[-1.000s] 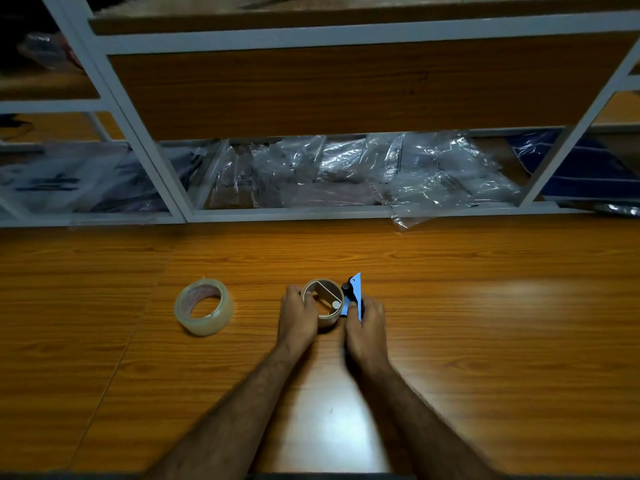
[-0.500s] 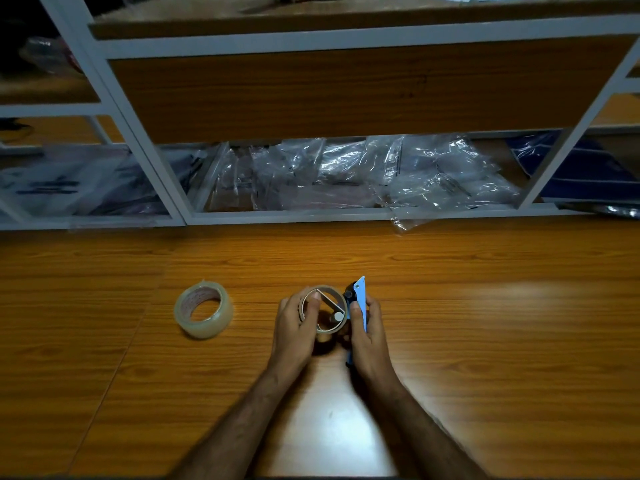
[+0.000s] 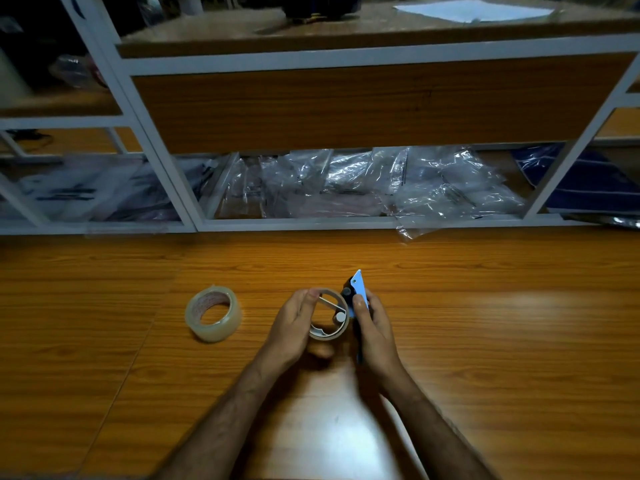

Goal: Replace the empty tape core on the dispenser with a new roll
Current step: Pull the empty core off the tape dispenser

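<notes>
A blue tape dispenser (image 3: 358, 292) is held upright above the wooden table (image 3: 485, 341). My right hand (image 3: 375, 334) grips its handle and blue plate. An empty cardboard core (image 3: 337, 332) sits on the dispenser's hub, and my left hand (image 3: 294, 323) wraps around its left side, thumb on the top rim. A new roll of clear tape (image 3: 213, 313) rests tilted on the table to the left of my hands, untouched.
A white-framed shelf unit (image 3: 346, 223) stands along the table's far edge. Its lower level holds several clear plastic bags (image 3: 381, 185); one bag corner hangs onto the table. Dark blue cloth (image 3: 588, 181) lies at far right.
Both hands have lifted the dispenser slightly and drawn it nearer to me. My left hand has shifted its grip further around the core.
</notes>
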The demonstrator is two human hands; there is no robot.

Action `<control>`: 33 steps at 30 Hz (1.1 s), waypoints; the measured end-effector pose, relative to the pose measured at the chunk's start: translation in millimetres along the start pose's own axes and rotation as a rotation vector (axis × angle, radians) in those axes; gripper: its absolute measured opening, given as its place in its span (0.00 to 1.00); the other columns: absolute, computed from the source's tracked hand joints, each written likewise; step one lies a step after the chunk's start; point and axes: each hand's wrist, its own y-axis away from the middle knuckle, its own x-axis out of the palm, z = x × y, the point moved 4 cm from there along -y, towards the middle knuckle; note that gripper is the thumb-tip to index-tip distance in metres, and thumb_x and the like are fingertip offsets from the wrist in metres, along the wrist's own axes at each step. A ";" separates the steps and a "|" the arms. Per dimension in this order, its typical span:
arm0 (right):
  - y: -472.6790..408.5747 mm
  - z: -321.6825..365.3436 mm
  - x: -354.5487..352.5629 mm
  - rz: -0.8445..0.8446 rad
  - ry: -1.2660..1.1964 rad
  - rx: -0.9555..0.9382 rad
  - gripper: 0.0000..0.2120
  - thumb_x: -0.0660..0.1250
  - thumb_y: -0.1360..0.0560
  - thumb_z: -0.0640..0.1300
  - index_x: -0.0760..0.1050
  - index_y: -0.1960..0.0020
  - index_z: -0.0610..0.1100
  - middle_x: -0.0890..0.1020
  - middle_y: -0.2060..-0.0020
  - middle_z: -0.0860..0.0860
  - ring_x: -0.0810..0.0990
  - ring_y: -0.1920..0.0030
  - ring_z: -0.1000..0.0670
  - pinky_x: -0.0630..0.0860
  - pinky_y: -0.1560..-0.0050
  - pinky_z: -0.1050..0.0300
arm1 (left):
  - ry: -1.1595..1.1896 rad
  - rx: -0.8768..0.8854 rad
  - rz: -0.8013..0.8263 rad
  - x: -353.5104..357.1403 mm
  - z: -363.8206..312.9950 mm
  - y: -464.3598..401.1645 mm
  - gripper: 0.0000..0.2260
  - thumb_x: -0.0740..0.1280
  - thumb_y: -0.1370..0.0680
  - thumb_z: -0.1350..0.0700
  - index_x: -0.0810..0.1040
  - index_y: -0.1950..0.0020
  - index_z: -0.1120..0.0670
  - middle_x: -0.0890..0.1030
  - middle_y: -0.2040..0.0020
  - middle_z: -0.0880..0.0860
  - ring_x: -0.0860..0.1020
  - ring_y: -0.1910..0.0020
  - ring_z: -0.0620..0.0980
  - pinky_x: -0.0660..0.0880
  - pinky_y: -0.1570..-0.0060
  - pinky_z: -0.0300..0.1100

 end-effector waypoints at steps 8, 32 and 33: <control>-2.4 8.8 9.0 -0.103 -0.008 -0.051 0.27 0.64 0.21 0.58 0.76 0.30 0.40 0.83 0.39 0.38 0.81 0.43 0.48 0.75 0.39 0.49 | 0.063 -0.003 -0.225 4.5 -5.2 13.3 0.19 0.53 0.17 0.42 0.80 0.39 0.48 0.83 0.50 0.47 0.80 0.53 0.43 0.74 0.56 0.33; -0.4 12.6 3.7 -0.188 0.005 -0.089 0.19 0.60 0.14 0.46 0.72 0.26 0.42 0.84 0.47 0.49 0.81 0.53 0.62 0.77 0.52 0.68 | 0.030 -0.058 -0.357 15.9 -13.9 32.4 0.16 0.54 0.16 0.44 0.77 0.36 0.47 0.71 0.43 0.53 0.72 0.52 0.37 0.69 0.55 0.33; -0.5 12.4 4.2 -0.188 0.006 -0.085 0.19 0.60 0.14 0.47 0.72 0.26 0.43 0.84 0.46 0.47 0.81 0.51 0.58 0.77 0.51 0.65 | 0.018 -0.045 -0.351 15.0 -16.3 32.5 0.17 0.53 0.17 0.42 0.76 0.37 0.46 0.70 0.44 0.53 0.72 0.52 0.37 0.69 0.55 0.31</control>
